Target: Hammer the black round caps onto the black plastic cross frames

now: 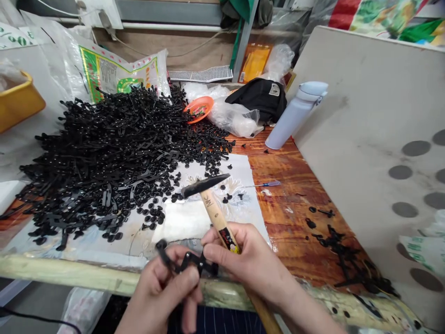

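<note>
My left hand [170, 287] is closed on a small black bracket-like part [191, 260] with shiny rivet-like dots and a round knob at one end. A hammer [212, 211] with a wooden handle and dark head lies in the grip of my right hand [252, 255], head pointing up and away. The thumb and forefinger of that hand also reach the right end of the black part. Just beyond the hands is a folded white cloth or pad [186, 217] on a grey sheet [245, 169]. Loose black round-headed pieces [151, 215] lie beside the pad.
A large heap of black parts [114, 139] covers the left of the table. Behind it are an orange dish [205, 105] and a black bag [259, 99]. A pale blue bottle [292, 118] leans near a grey panel [361, 116]. More black parts [347, 260] lie at right, a screwdriver [271, 184] mid-table.
</note>
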A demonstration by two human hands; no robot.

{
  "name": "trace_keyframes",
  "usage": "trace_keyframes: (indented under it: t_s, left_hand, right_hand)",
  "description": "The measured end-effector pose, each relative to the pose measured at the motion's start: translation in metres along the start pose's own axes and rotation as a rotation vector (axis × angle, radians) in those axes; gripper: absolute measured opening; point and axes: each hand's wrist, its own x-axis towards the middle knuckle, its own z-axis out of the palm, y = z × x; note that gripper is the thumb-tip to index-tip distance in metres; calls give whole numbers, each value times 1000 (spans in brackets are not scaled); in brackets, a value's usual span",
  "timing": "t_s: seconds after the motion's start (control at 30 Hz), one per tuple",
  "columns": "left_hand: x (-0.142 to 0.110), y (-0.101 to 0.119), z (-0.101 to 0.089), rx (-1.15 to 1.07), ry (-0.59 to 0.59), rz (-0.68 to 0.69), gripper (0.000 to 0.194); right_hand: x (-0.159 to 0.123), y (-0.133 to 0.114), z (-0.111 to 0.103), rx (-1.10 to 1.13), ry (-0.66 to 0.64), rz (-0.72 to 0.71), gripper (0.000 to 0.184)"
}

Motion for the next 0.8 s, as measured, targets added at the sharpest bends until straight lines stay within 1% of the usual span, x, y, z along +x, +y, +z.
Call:
trace_keyframes:
  t_s: [0.07, 0.1, 0.17, 0.23, 0.27, 0.3, 0.37, 0.5, 0.57, 0.67, 0.73, 0.8]
  left_hand:
    - [-3, 2, 10, 22, 70, -51, 36]
    - [-4, 3, 11, 34, 90, -60, 38]
    - [-3, 6, 6, 49, 121, -52, 38]
    - [0, 7, -2, 41, 147, -33, 35]
    - [2, 7, -6, 27, 153, -25, 34]
    - [4, 6, -8, 10, 155, -19, 33]
    - [9, 4, -9, -10, 162, -10, 31]
    - [17, 2, -8, -13, 181, 25, 33]
    - [18, 4, -15, -21, 213, 48, 34]
    - [15, 5, -39, -41, 297, 74, 35]
    - [11, 5, -56, -66, 354, 72, 36]
    - [9, 4, -67, -101, 389, 63, 35]
  right_hand:
    - [-1, 3, -2, -42, -7, 8, 18]
    - [0, 5, -7, -74, 17, 5, 17]
    - [3, 9, -21, -202, 136, -37, 16]
    - [8, 14, -36, -390, 273, -102, 18]
    - [11, 17, -42, -472, 310, -121, 17]
    - [15, 20, -45, -533, 318, -127, 17]
    - [23, 27, -45, -603, 295, -126, 15]
    - [40, 37, -30, -734, 275, -153, 11]
    - [44, 40, -27, -787, 275, -155, 10]
    - [45, 41, -31, -846, 286, -149, 11]
    - [43, 40, -35, -880, 300, -147, 15]
    - [42, 35, -34, -906, 311, -148, 19]
